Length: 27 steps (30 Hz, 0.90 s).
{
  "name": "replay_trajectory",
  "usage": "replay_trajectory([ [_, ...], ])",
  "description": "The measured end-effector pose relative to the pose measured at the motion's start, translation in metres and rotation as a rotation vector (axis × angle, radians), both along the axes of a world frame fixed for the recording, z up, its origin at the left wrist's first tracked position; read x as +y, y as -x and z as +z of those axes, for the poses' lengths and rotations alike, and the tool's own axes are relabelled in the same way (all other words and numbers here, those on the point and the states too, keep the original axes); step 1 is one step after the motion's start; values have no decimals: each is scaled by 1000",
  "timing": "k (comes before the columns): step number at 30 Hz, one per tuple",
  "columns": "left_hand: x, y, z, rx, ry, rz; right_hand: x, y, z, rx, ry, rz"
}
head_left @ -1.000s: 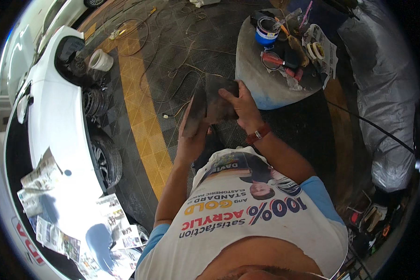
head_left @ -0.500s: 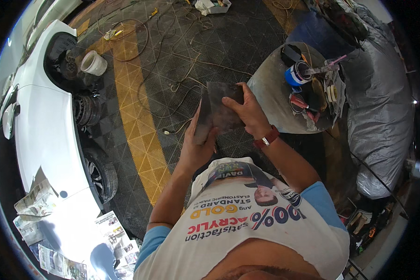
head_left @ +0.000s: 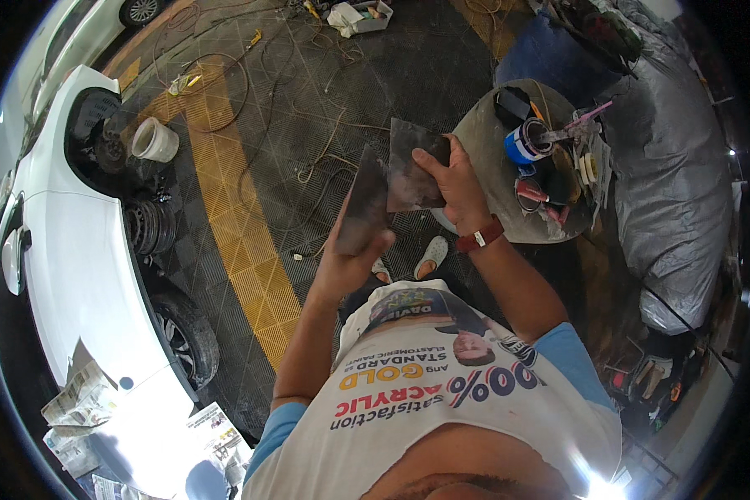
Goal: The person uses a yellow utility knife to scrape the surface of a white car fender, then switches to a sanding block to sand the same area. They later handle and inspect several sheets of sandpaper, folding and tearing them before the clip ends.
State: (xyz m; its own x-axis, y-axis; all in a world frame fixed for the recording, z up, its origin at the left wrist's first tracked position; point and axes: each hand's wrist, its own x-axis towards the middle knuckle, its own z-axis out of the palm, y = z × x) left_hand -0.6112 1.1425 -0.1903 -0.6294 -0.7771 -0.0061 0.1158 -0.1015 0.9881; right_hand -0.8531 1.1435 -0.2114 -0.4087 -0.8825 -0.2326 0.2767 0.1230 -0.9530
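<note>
My left hand (head_left: pixel 342 262) grips a dark, stiff-looking rectangular plate (head_left: pixel 363 204) with pale dusty smudges, held tilted with the thumb along its lower edge. A second dark flat plate (head_left: pixel 410 167), brownish and smudged near its lower part, is in my right hand (head_left: pixel 465 193), thumb pressed on its face and fingers behind. The plates are side by side in front of my body, their inner edges very close; whether they touch I cannot tell. What they are made of does not show clearly.
A round table (head_left: pixel 483 167) at right carries a blue paint can (head_left: pixel 521 143) and various tools. Beyond stand a blue drum (head_left: pixel 542 62) and a silver-covered bulk (head_left: pixel 671 183). On the left is a white car (head_left: pixel 71 250), with a white bucket (head_left: pixel 155 140) nearby. Hoses lie across the floor.
The two plates overlapped before; now they are apart, the right one raised up and rightward with my right hand. My view has shifted slightly, and my shoes have come into sight.
</note>
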Motion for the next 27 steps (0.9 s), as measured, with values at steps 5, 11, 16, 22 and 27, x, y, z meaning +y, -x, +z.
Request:
replay_trajectory([
  [5,-13,-8,-20,553,-246,-148,-7,6,28,-25,42,149],
  [11,-24,14,24,-76,-119,119,-9,14,46,427,9,329],
  [16,-25,34,48,-456,-27,208,1,8,28,331,-11,40],
  [22,-12,56,29,-98,41,254,11,-12,36,261,170,131],
  [27,-20,39,30,-144,-33,31,12,-4,51,354,168,292],
])
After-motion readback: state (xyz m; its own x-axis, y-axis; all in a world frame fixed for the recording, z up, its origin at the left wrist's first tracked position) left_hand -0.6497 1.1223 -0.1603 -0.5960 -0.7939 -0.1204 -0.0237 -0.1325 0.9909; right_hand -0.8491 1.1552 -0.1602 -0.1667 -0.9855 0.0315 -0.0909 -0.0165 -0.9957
